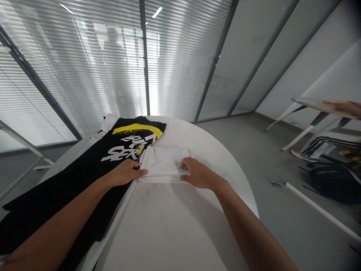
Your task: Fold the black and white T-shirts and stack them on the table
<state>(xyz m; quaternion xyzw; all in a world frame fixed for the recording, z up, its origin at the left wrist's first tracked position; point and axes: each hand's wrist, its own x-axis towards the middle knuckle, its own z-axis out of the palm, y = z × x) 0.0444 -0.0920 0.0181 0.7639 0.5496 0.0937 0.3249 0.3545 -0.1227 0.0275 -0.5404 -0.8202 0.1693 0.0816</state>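
A white cloth (165,162), folded into a small flat rectangle, lies on the round white table (172,226). My left hand (126,173) grips its left edge, thumb on top. At the opposite edge, my right hand (200,173) holds the cloth between thumb and curled fingers. Left of it, a black garment (93,180) with a yellow and white print is spread out. It reaches past the near left of the table, and my left forearm crosses over it. More white fabric (109,122) shows at the garment's far left edge.
Glass partitions with blinds (175,67) stand behind the table. At right, another person's hand (351,109) is over a second table (318,103). A dark bag (332,180), a white pole (321,212) and a small metal tool (276,184) lie on the floor. A metal frame (25,143) stands at left.
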